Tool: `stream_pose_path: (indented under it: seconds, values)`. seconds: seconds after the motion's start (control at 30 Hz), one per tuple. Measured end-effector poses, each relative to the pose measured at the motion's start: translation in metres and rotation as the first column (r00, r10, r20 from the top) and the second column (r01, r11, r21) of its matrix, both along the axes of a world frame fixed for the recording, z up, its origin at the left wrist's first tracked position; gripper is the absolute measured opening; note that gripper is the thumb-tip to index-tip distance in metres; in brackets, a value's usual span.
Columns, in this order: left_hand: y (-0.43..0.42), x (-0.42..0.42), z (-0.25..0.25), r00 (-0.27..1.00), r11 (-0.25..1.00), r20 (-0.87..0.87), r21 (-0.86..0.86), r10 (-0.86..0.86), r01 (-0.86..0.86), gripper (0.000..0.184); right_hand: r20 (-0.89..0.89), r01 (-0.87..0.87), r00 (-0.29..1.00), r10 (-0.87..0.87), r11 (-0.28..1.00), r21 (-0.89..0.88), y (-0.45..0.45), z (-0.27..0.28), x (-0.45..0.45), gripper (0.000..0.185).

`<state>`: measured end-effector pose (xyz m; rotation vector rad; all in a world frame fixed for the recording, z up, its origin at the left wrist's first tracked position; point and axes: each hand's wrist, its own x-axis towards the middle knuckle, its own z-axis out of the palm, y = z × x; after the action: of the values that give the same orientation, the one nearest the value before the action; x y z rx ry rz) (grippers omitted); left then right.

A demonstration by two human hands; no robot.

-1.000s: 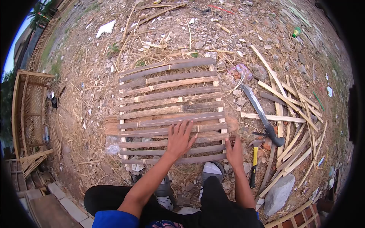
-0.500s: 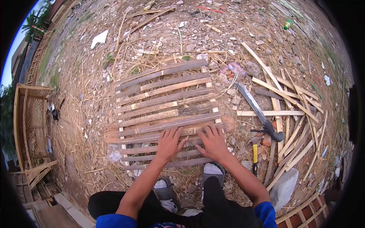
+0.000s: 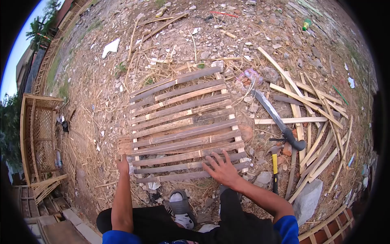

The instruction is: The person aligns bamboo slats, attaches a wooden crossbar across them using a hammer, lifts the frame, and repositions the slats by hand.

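- Your right hand [image 3: 221, 168] lay at five o'clock on the bamboo-slat panel [image 3: 187, 133], fingers well spread, touching the lowest slats and gripping nothing.
- Your left hand [image 3: 123, 164] was at eight o'clock, beside the slat ends; you could not tell how far it was open or whether it held anything.
- The panel lay flat in front of you, across a brown board [image 3: 245, 133] whose ends showed at nine and three o'clock.
- A green bottle [image 3: 306, 25] lay well off, between one and two o'clock, any print too small to read.
- A machete [image 3: 277, 118] lay at three o'clock, near the panel, with a pile of bamboo strips [image 3: 300, 122] beyond it.
- A yellow-and-black claw hammer [image 3: 275, 164] lay at four o'clock, a grey stone block [image 3: 308, 201] farther out.
- Your sandalled foot [image 3: 180, 206] stood at six o'clock, just below the panel's near edge.
- A lattice-sided frame [image 3: 40, 138] stood well apart at nine o'clock.
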<state>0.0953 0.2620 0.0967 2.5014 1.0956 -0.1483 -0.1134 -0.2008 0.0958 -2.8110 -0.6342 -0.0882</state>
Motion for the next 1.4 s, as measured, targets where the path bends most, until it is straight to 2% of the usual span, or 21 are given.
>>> stream_pose_path:
  seconds: [0.03, 0.07, 0.17, 0.27, 0.3, 0.37, 0.43, 0.5, 0.53, 0.63, 0.7, 0.73, 0.83, 0.9, 1.03, 1.1, 1.17, 1.2, 1.23, 1.33, 1.4]
  values:
    - [-0.005, -0.011, 0.016, 0.983, 0.949, -0.134, -0.275, 0.121, -0.155, 0.072, 0.007, -0.02, 1.0, 0.02, 1.0, 0.007, -0.001, 0.0, -0.001, 0.048]
    - [-0.012, -0.017, 0.031, 0.937, 0.801, -0.292, -0.504, 0.194, -0.323, 0.076, 0.017, -0.04, 0.999, 0.039, 0.999, 0.013, -0.002, 0.001, 0.0, 0.047]
    - [-0.031, -0.018, 0.068, 0.959, 0.685, -0.274, -0.712, -0.069, -0.154, 0.076, 0.08, -0.067, 0.995, 0.062, 0.996, 0.056, -0.01, 0.019, 0.003, 0.052]
    - [-0.016, -0.016, 0.081, 0.974, 0.626, -0.122, -0.779, -0.19, 0.024, 0.061, 0.125, -0.072, 0.99, 0.06, 0.993, 0.098, -0.019, 0.043, 0.009, 0.052]
    - [-0.025, -0.014, 0.102, 0.977, 0.661, -0.111, -0.749, -0.183, 0.039, 0.058, 0.136, -0.078, 0.989, 0.064, 0.992, 0.099, -0.023, 0.057, 0.012, 0.053]
    - [-0.059, -0.017, 0.178, 0.982, 0.72, -0.079, -0.69, -0.171, 0.07, 0.053, 0.162, -0.088, 0.984, 0.072, 0.992, 0.093, -0.037, 0.092, 0.021, 0.054]
    - [-0.043, -0.007, 0.226, 0.971, 0.55, 0.039, -0.819, -0.235, 0.165, 0.049, 0.159, -0.076, 0.986, 0.052, 0.986, 0.151, -0.053, 0.117, 0.029, 0.058]
    - [-0.04, -0.003, 0.256, 0.959, 0.358, 0.245, -0.891, -0.139, 0.28, 0.047, 0.142, -0.053, 0.99, 0.023, 0.976, 0.211, -0.069, 0.142, 0.039, 0.063]
    - [-0.041, 0.0, 0.264, 0.939, 0.26, 0.337, -0.902, -0.076, 0.344, 0.046, 0.128, -0.038, 0.992, 0.007, 0.97, 0.242, -0.078, 0.156, 0.044, 0.065]
    - [-0.061, -0.003, 0.253, 0.865, 0.273, 0.494, -0.847, 0.086, 0.456, 0.046, 0.12, -0.001, 0.992, -0.048, 0.925, 0.38, -0.103, 0.196, 0.066, 0.063]
    - [-0.066, 0.002, 0.227, 0.925, 0.314, 0.377, -0.886, 0.056, 0.342, 0.042, 0.122, 0.003, 0.99, -0.064, 0.896, 0.445, -0.126, 0.213, 0.085, 0.06]
    - [-0.078, -0.002, 0.216, 0.944, 0.347, 0.33, -0.888, 0.023, 0.302, 0.038, 0.202, -0.054, 0.977, -0.065, 0.845, 0.532, -0.138, 0.223, 0.099, 0.051]
    - [-0.114, -0.007, 0.194, 0.96, 0.367, 0.242, -0.888, -0.138, 0.276, 0.038, 0.115, 0.005, 0.988, -0.108, 0.748, 0.663, -0.172, 0.266, 0.122, 0.043]
    - [-0.132, -0.006, 0.182, 0.932, 0.335, 0.222, -0.888, -0.288, 0.315, 0.04, -0.071, 0.177, 0.98, -0.185, 0.658, 0.732, -0.19, 0.292, 0.13, 0.039]
    - [-0.147, 0.008, 0.152, 0.903, 0.391, 0.132, -0.869, -0.41, 0.304, 0.048, -0.245, 0.301, 0.949, -0.197, 0.348, 0.888, -0.198, 0.335, 0.12, 0.037]
    - [-0.142, 0.019, 0.129, 0.893, 0.426, 0.133, -0.842, -0.431, 0.332, 0.053, -0.177, 0.208, 0.972, -0.155, 0.217, 0.954, -0.207, 0.334, 0.109, 0.041]
    - [-0.149, 0.032, 0.118, 0.928, 0.464, 0.18, -0.824, -0.327, 0.324, 0.058, -0.12, 0.128, 0.984, -0.128, 0.053, 0.99, -0.21, 0.331, 0.097, 0.046]
    - [-0.151, 0.041, 0.119, 0.941, 0.49, 0.207, -0.811, -0.268, 0.318, 0.06, -0.099, 0.095, 0.991, -0.091, -0.055, 0.994, -0.211, 0.328, 0.09, 0.059]
    - [-0.154, 0.052, 0.126, 0.937, 0.496, 0.304, -0.795, -0.172, 0.349, 0.063, -0.099, 0.085, 0.991, -0.087, -0.149, 0.985, -0.211, 0.321, 0.083, 0.062]
    - [-0.159, 0.101, 0.141, 0.808, 0.508, 0.583, -0.723, 0.087, 0.468, 0.071, -0.057, 0.041, 0.998, -0.028, -0.417, 0.908, -0.22, 0.288, 0.068, 0.067]
    - [-0.127, 0.134, 0.138, 0.693, 0.381, 0.713, -0.614, -0.106, 0.691, 0.085, -0.08, 0.065, 0.997, -0.006, -0.525, 0.849, -0.21, 0.253, 0.057, 0.067]
